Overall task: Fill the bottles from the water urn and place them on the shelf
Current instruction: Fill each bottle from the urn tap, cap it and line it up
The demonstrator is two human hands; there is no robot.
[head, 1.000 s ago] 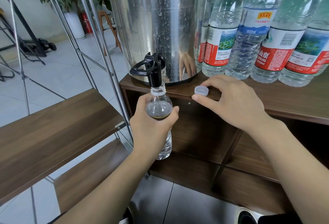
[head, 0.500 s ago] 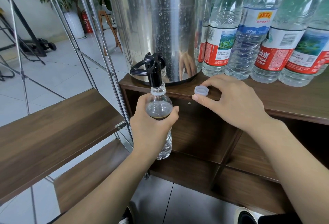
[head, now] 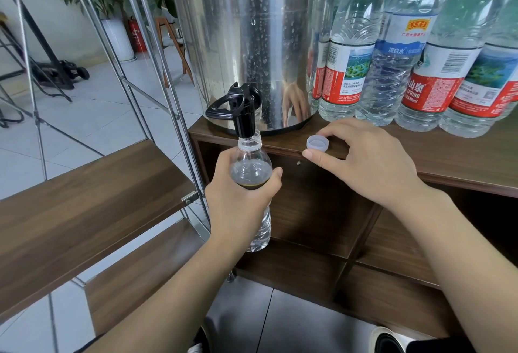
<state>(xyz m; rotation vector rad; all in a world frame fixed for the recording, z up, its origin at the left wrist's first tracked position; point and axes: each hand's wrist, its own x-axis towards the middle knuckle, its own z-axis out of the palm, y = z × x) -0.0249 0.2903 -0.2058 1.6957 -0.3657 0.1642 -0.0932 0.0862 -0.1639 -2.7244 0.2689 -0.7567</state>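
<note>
Step in hand: filling; the bottle (head: 250, 181) is held under the black tap (head: 243, 117) of the water urn (head: 246, 38), and by my reading it is nearly full, the water line sitting at the shoulder.
Left hand (head: 238, 198): fingers and thumb wrapped round the bottle's upper body, carrying it.
Bottle axis: upright, neck directly below the spout, mouth just about touching it; base hangs free in front of the cabinet (head: 322, 212).
Right hand (head: 361, 162): pinches the loose cap (head: 318, 143) between thumb and fingertips, resting at the near edge of the cabinet top.
Key relation: the cap lies just right of the bottle mouth and level with it, so the right hand is the nearer one for capping.
Whether water is running: cannot tell.
Shelf (head: 84, 198): wooden boards on a metal frame, left of the bottle.
Other bottles (head: 406, 58): capped, standing far right on the cabinet top beside the urn.
</note>
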